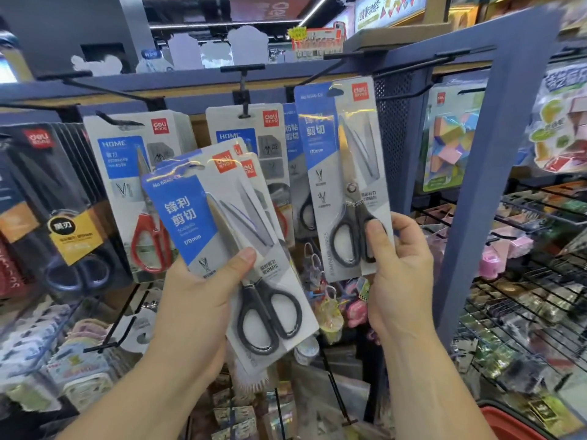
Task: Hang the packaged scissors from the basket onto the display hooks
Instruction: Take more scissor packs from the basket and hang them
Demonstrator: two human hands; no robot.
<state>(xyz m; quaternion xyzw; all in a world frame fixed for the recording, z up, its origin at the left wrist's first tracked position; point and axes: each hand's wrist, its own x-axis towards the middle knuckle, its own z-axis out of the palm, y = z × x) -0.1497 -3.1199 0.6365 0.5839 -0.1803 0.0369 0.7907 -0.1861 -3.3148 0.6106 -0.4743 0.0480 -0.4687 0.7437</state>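
Note:
My left hand [203, 296] grips a fanned stack of packaged scissors [228, 236] with black handles and blue labels, thumb on the front card. My right hand [400, 268] pinches the bottom of a single packaged scissors [343, 173], held upright with its hang hole near the tip of a black display hook [317, 76]. More packs of red-handled scissors [139, 173] hang on hooks to the left and in the middle [254, 128]. The red basket [508, 423] shows only as a rim at the bottom right.
A blue display frame post [486, 192] stands right of the raised pack. Black-packaged scissors [57, 204] hang at far left. Wire shelves [524, 312] of small goods fill the right, and colourful block packs [451, 138] hang behind the post. Small trinkets hang below.

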